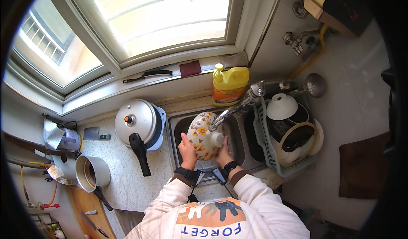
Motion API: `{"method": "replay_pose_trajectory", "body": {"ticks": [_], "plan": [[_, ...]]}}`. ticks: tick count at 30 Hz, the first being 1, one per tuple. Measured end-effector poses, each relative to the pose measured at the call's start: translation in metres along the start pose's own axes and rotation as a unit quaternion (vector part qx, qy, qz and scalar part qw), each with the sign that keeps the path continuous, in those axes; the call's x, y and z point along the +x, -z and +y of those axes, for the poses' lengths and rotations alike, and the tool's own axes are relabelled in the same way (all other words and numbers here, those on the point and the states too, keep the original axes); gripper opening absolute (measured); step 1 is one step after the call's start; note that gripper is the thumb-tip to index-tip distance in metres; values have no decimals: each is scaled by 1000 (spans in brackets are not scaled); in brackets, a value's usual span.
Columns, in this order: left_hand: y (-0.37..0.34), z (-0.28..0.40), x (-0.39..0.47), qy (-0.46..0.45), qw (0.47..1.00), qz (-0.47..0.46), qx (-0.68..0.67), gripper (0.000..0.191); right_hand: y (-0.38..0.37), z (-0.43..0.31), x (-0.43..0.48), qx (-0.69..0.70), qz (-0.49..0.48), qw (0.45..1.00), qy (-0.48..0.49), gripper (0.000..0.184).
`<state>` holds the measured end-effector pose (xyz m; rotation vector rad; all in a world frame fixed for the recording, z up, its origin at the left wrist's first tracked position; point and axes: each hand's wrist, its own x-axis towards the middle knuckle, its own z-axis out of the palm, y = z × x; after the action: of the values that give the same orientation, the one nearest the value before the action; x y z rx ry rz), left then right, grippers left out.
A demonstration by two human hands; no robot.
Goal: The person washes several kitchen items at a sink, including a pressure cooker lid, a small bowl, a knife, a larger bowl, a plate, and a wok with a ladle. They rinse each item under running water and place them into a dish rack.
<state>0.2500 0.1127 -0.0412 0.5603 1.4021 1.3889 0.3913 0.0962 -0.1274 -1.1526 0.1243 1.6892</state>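
Observation:
A floral ceramic lid or dish point(203, 127), white with orange and brown flowers, is held tilted over the left basin of a steel sink point(238, 172). My left hand point(187, 151) grips its left edge. Close to its lower right side is my right hand point(224, 153), its fingers partly hidden behind the piece. The chrome faucet point(228, 111) reaches over the lid, its spout end near the pale round knob. Water seems to run down at the right of the piece. Both wrists wear black bands.
A pressure cooker point(137, 121) stands left of the sink, with a cleaver point(95, 134) and a saucepan point(95, 172) beyond. Behind the basin is a yellow soap jug point(230, 86). At right, a dish rack point(271, 156) holds bowls and a black pot. A knife point(94, 224) lies on a wooden board point(79, 204).

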Motion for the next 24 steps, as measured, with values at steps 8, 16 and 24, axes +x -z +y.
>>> {"method": "replay_pose_trajectory", "body": {"ticks": [8,16,24], "plan": [[6,-4,-28,-61,997,-17,40,54,-11,6,-24,153,-17,987,-42,64],[26,24,50,125,975,-165,76,43,0,-50,0,-82,20,994,66,62],[12,17,16,118,992,-27,-40,51,-3,-40,10,-243,55,943,220,64]]}}
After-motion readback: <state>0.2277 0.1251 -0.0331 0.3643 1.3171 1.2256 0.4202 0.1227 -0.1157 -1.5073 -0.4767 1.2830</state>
